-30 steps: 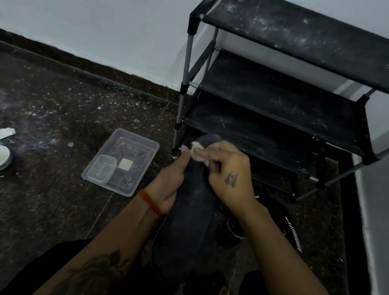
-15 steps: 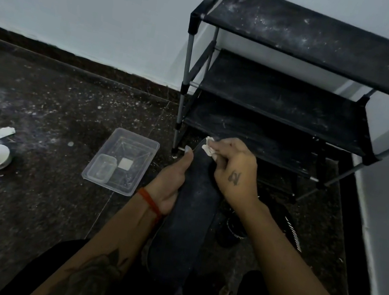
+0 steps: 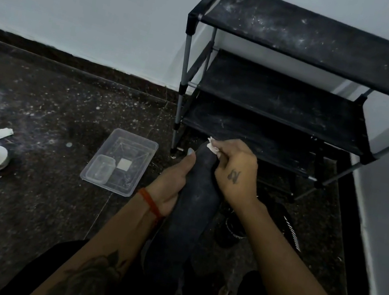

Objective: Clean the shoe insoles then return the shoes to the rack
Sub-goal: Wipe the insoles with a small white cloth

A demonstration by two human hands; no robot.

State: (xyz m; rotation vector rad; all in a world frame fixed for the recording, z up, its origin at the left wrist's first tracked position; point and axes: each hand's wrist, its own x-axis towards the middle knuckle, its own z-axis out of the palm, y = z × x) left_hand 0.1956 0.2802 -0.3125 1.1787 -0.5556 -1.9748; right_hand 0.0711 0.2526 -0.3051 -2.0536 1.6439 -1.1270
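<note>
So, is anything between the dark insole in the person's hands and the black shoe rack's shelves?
Nothing visible. The dark grey insole, gripped by the left hand and wiped by the right hand with a small white wipe, sits just before the black three-shelf rack, whose shelves show only dust.

A long dark insole (image 3: 189, 214) is held up, its toe end pointing at the black rack (image 3: 287, 104). A small white wipe (image 3: 212, 148) presses on that tip. A black shoe (image 3: 233, 228) lies on the floor beside it.

matt dark insole (image 3: 189, 214), clear plastic tray (image 3: 121, 160)
</note>
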